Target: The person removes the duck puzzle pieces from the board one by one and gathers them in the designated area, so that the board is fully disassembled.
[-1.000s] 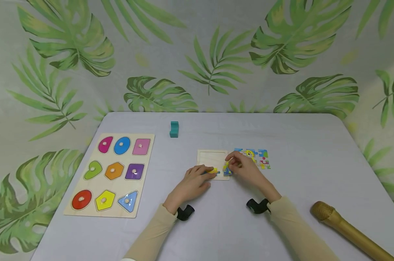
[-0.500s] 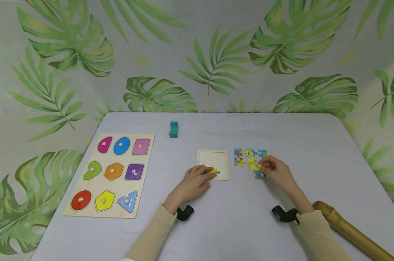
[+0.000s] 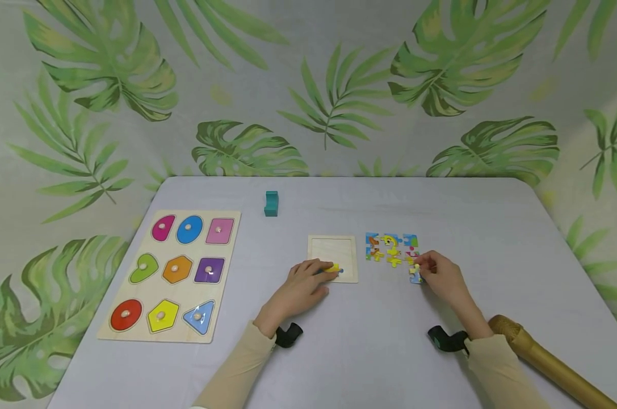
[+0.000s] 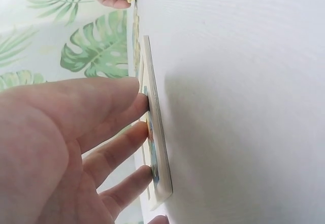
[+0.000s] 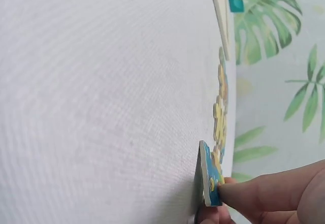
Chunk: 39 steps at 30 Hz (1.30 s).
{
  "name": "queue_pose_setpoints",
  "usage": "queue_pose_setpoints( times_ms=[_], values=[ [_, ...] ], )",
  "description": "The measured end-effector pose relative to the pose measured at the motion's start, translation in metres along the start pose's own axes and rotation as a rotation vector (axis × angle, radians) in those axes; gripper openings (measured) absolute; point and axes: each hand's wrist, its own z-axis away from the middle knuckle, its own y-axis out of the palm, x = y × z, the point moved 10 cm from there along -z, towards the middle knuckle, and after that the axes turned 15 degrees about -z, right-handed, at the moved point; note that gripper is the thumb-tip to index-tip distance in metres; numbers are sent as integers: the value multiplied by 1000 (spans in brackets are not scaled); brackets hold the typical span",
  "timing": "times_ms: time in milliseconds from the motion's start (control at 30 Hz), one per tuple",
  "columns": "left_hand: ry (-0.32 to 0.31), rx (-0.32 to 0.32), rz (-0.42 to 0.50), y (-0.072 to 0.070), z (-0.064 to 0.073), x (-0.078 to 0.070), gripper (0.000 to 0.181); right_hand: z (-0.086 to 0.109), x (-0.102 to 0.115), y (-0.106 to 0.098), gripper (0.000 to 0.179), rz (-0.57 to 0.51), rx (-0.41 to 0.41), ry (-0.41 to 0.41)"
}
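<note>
My left hand (image 3: 303,284) rests its fingertips on puzzle pieces (image 3: 335,267) along the near side of a small wooden puzzle tray (image 3: 353,258). In the left wrist view its fingers are stretched out against them, covering part of the pieces. My right hand (image 3: 443,277) pinches a blue and yellow jigsaw piece (image 5: 212,176) between thumb and fingers. That piece is tilted up near the cloth, at the near right corner of several other jigsaw pieces (image 3: 391,250). Those lie to the right of the tray in loose rows, with small gaps between them.
A wooden shape board (image 3: 172,289) with knobbed colourful shapes lies at the left. Toward the back stands a teal block (image 3: 271,203). A gold microphone (image 3: 553,363) lies at the right, partly behind the right sleeve. White cloth (image 3: 369,352) covers the table.
My right hand has carried its jigsaw piece from the tray's right edge to the right, beside the loose pieces, then slightly farther right and nearer. My left hand has stayed put.
</note>
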Motion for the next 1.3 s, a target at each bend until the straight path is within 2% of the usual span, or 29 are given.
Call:
queue_pose_setpoints(
  times_ms=[300,467,633,867,1067,1300],
  values=[
    [44,8,1,0,4,0,38,0,5,-2,12,81,-31,-38],
    [21,-6,22,-3,13,11,37,-1,21,3,12,38,-19,-101],
    [15,-19,32,-7,19,20,37,-6,42,31,14,-84,78,-161],
    [26,-8,60,-9,20,22,36,-15,72,88,16,-187,224,-241],
    [22,-16,88,-12,20,21,35,-15,91,123,22,-175,309,-273],
    [10,-16,85,-12,19,22,33,-14,97,141,25,-118,350,-257]
  ],
)
